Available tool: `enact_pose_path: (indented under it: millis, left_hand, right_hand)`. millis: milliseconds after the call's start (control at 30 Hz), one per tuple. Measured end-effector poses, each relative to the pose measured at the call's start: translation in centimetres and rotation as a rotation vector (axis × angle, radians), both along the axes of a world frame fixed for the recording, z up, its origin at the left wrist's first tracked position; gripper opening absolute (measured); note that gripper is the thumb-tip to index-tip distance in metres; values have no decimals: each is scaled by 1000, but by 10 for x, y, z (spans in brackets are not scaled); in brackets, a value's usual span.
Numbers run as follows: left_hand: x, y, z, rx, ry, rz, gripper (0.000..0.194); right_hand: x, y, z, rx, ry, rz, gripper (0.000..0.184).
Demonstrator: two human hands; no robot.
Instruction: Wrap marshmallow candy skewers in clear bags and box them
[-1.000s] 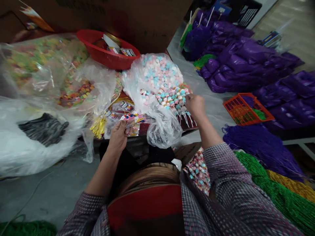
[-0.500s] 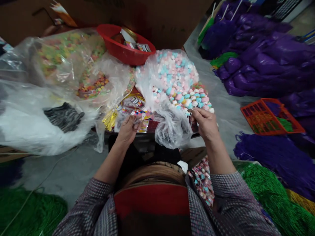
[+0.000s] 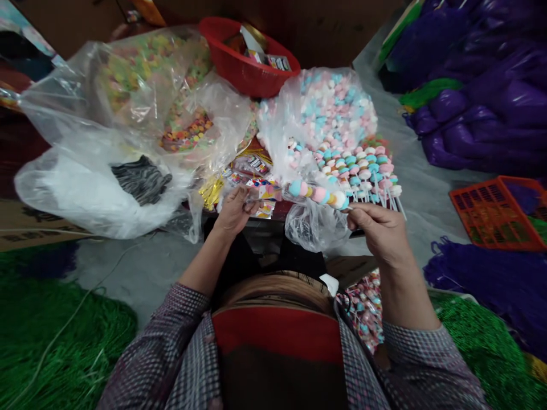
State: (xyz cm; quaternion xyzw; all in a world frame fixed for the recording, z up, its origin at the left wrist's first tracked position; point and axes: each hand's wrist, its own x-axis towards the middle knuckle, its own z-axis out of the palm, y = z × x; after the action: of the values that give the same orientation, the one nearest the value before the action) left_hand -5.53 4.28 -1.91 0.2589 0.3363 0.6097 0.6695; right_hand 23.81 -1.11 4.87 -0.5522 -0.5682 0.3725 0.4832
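Note:
My right hand pinches the stick end of a marshmallow skewer. Pink, blue, white and yellow-orange sweets line the skewer, which lies nearly level and points left. In my left hand is a small clear printed bag, gripped between thumb and fingers. The skewer's far tip is close to the bag's right end; whether it has entered I cannot tell. More marshmallow skewers lie side by side just beyond my right hand. Printed packets and gold twist ties lie beyond my left hand.
A large bag of marshmallows and a bag of gummy rings stand behind. Between them is a red basket. Crumpled clear plastic hangs over the table edge. An orange crate sits on the floor at right.
My right hand has lifted a marshmallow skewer from the pile and brought it level before the bag. My left hand keeps its hold on the bag. The camera view has shifted.

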Motion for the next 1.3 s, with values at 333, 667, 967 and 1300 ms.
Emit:
enact_pose_path:
  millis: [333, 667, 967, 1300]
  left_hand:
    - [0, 4, -5, 49, 75, 19, 53]
    - [-23, 11, -8, 296, 532, -76, 51]
    - [-19, 4, 9, 501, 741, -154, 56]
    - [2, -10, 25, 362, 374, -214, 73]
  right_hand:
    - [6, -5, 4, 190, -327, 102, 17]
    - [19, -11, -13, 107, -363, 40, 20]
    - [10, -16, -14, 53, -517, 250, 44]
    - [-29, -24, -35, -108, -248, 212, 56]
